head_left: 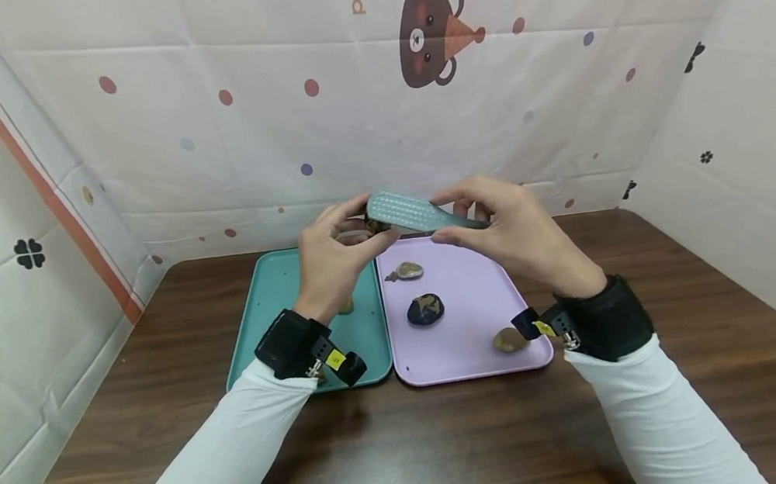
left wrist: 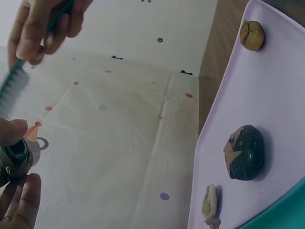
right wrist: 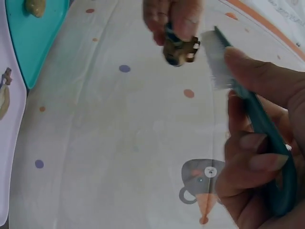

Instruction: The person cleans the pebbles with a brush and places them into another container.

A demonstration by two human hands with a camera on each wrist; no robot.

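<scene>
My right hand [head_left: 517,233] grips the handle of a teal brush [head_left: 406,211] with pale bristles [right wrist: 217,59]. Opposite it, my left hand [head_left: 334,263] pinches a small dark, glossy object with brown patches [left wrist: 16,160] between thumb and fingers; its exact kind is unclear. Both hands are raised above the trays' far edge. In the head view the brush head partly covers the small object. The right wrist view shows the bristles beside the object, with a narrow gap between them.
A lilac tray [head_left: 468,343] bears a dark stone with tan patches [head_left: 426,309], a brown stone [head_left: 510,340] and a small pale, tapering piece [head_left: 406,270]. The teal tray [head_left: 363,346] adjoins it on the left, holding a yellowish piece [right wrist: 35,7]. A patterned cloth rises behind the wooden table [head_left: 188,355].
</scene>
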